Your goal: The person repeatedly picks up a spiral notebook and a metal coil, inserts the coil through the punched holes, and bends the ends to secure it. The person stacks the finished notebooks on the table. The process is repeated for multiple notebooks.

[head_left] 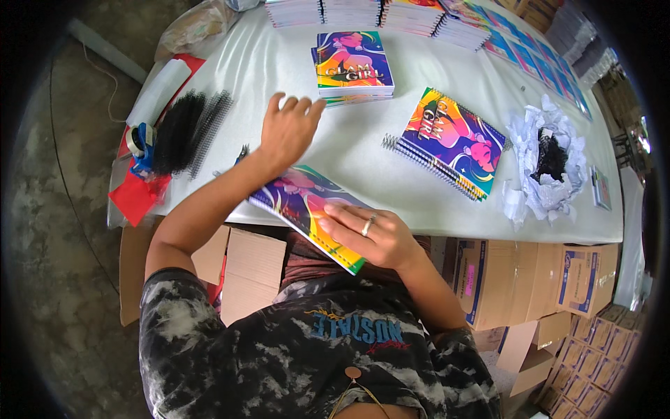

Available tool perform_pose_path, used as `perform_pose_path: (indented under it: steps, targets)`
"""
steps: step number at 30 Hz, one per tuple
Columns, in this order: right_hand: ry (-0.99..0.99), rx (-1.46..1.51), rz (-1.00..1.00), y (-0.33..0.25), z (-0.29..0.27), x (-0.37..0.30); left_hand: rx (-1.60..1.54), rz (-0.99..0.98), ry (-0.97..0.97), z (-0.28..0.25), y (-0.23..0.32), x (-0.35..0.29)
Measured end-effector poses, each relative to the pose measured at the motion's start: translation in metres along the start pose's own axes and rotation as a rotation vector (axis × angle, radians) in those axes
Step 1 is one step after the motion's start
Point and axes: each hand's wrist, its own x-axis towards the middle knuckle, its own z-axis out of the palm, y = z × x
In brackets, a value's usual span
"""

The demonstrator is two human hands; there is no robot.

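Observation:
A colourful notebook (305,187) in purple, pink and yellow lies tilted at the table's near edge. My right hand (373,236), with a ring on one finger, is closed on its near right part. A small piece of black coil shows at its far left end, partly behind my left forearm. My left hand (287,133) is raised above the table, its bent fingers apart and nothing visible in them. Just beyond it stands a stack of similar notebooks (352,63). To the right lies another stack, spiral-bound notebooks (453,140) with black coils along the edges.
Loose black binding coils (185,136) lie at the left, beside a blue tape dispenser (143,148) and red sheets (136,199). Crumpled pale wrapping (520,140) holds more black coils at the right. Notebook stacks (352,17) line the far side. Cardboard boxes (516,279) stand below the table.

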Motion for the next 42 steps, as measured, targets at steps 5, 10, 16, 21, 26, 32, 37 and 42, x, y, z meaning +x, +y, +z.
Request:
perform_pose_path:
  steps: [5,10,16,21,26,32,37,42]
  targets:
    - [0.234,0.415,0.532,0.032,-0.008,-0.037,-0.739,-0.142,-0.442,-0.056,-0.035,0.041]
    - [0.380,0.571,0.823,0.045,-0.015,-0.060,-1.127,0.047,-0.682,-0.075,-0.034,0.030]
    - [0.308,0.538,0.803,0.044,-0.021,-0.052,-0.821,0.223,-0.362,-0.088,-0.019,0.030]
    - [0.274,0.391,0.606,0.045,-0.017,-0.053,-0.481,0.213,-0.376,-0.097,-0.005,0.023]
    - [0.269,0.256,0.452,0.038,-0.011,-0.053,-0.371,0.055,0.192,-0.035,0.024,-0.033]
    - [0.263,0.322,0.398,0.026,-0.001,-0.045,-0.140,0.244,0.633,-0.022,-0.013,-0.042]
    - [0.332,0.261,0.367,0.028,0.010,-0.047,-0.508,0.236,0.174,0.033,0.032,-0.125]
    - [0.222,0.314,0.338,0.020,0.005,-0.041,-0.397,0.032,0.761,-0.012,-0.013,-0.039]
